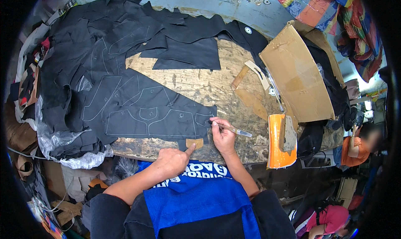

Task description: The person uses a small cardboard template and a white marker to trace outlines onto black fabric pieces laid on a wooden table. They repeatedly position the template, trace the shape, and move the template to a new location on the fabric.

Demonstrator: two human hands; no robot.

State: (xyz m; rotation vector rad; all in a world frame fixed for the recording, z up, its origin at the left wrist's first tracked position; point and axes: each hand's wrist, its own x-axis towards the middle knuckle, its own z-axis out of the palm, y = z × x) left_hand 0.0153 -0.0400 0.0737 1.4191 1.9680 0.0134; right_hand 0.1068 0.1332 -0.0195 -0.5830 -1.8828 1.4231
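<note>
Black sheet material [167, 109], perhaps leather or cloth, lies across the left and middle of the wooden table with pale outlines of curved pieces drawn on it. My right hand [223, 139] is closed around a slim pen [236, 131] with a clear barrel. The pen's writing end meets the sheet's right end, beside a small drawn shape. At the sheet's near edge, my left hand [171, 161] presses a small tan template [194, 143] down with its stretched index finger. Its other fingers are curled, and their undersides are hidden.
More black material [117, 26] is heaped at the far left. Right of the work stand a cardboard box [296, 72] and an orange pad [275, 143] with a worn block [288, 132] on it. Tan pattern pieces [250, 101] lie nearby. Two people are at the far right.
</note>
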